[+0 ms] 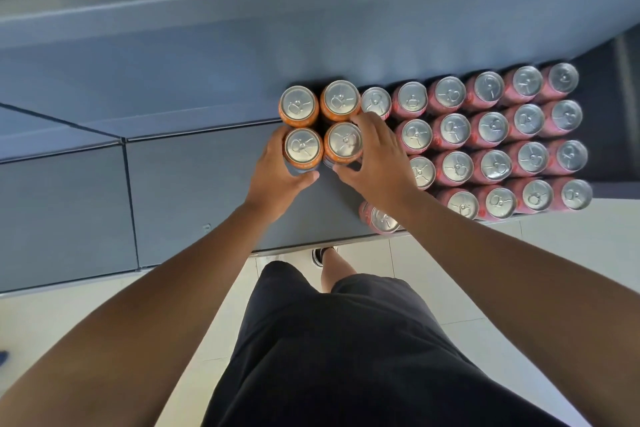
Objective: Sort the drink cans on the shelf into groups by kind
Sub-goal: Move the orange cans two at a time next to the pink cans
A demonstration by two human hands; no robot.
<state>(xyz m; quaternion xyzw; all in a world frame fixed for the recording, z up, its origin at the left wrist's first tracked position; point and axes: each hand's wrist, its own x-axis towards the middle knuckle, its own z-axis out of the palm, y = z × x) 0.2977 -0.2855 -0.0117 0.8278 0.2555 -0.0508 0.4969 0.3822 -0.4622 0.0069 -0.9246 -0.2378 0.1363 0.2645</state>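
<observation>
Four orange cans: four orange aluminium drink cans with silver tops stand upright in a tight square on the grey metal shelf.
Left grip: left hand is wrapped round the near-left orange can, thumb curled under its near side.
Right grip: right hand is closed loosely on the near-right orange can, fingertips over its far side.
Red block: red aluminium cans with silver tops crowd just right of the right grip in rows.
Risk: the right hand's fingers touch the nearest red cans; a careless swing could knock them over.
Stray can: one red can sits below the right wrist at the shelf's front edge, liable to fall.
Open room: bare shelf lies left of the left grip.
</observation>
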